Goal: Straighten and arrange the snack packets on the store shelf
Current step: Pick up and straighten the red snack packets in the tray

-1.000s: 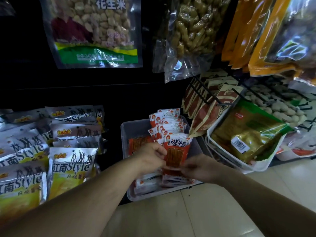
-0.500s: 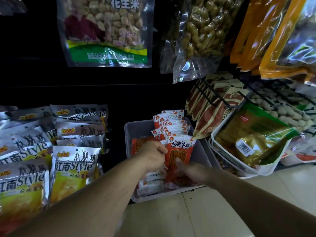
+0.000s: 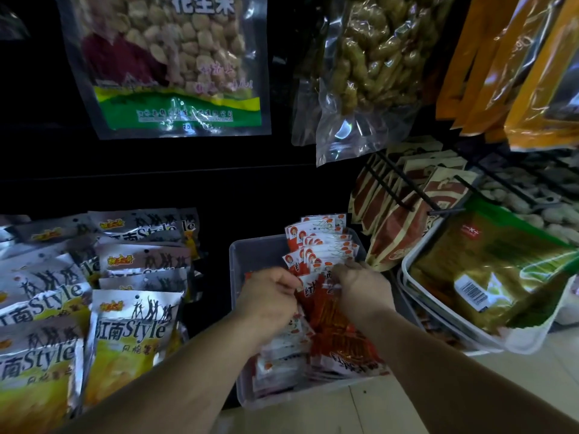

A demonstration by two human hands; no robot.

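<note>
A clear plastic bin (image 3: 250, 252) on the low shelf holds several red-and-white snack packets (image 3: 322, 245), standing in a row at the back and lying flat at the front. My left hand (image 3: 266, 296) grips the top left edge of the front red packet (image 3: 329, 311). My right hand (image 3: 360, 286) is closed on the same packet's top right edge, just in front of the upright row. The packet leans back toward the row. My forearms cover part of the flat packets below.
Silver and yellow "Style" bags (image 3: 125, 327) lie stacked to the left. A white basket (image 3: 416, 255) with a gold-green bag (image 3: 488, 267) sits to the right. Brown packets (image 3: 404, 220) hang on black pegs (image 3: 391, 186). Peanut bags (image 3: 175, 64) hang above. Pale floor tiles (image 3: 376, 408) lie below.
My right hand rose from the packet's lower edge to its top right corner. The camera moved closer and the packet now leans against the upright row.
</note>
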